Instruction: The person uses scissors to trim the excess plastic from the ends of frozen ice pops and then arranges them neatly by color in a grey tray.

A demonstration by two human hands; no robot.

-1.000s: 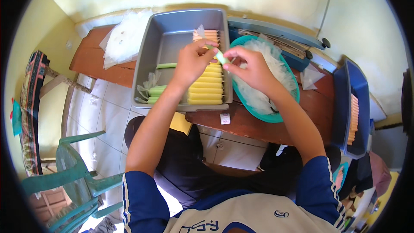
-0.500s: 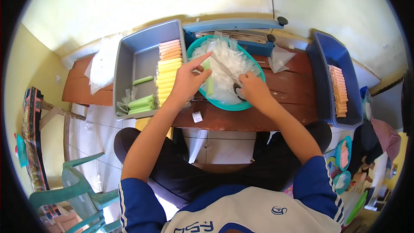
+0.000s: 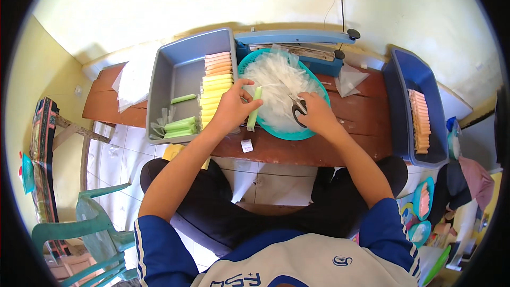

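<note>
My left hand (image 3: 234,107) is closed on a slim green stick-shaped packet (image 3: 256,107), its thumb against the packet's side. The packet stands nearly upright over the left rim of a turquoise basket (image 3: 284,136). In my right hand (image 3: 317,112) is a pair of scissors (image 3: 298,110) with black handles, its blades pointing away and to the left. Clear plastic scraps (image 3: 276,77) fill the basket beneath both hands. Left of my left hand, a grey tub (image 3: 178,82) holds a row of yellow and orange packets (image 3: 217,87) and a few green packets (image 3: 180,126).
Behind the basket stands a blue sealing machine (image 3: 297,36). A dark blue tub (image 3: 425,77) with peach-coloured packets (image 3: 419,122) is at the right. Plastic sheets (image 3: 133,85) lie at the left of the wooden bench (image 3: 366,122). A green plastic chair (image 3: 95,228) stands lower left.
My left hand's raised index finger has curled in, and the green packet has come slightly nearer, toward the basket's rim. The scissors show more fully in my right hand. The view has shifted slightly.
</note>
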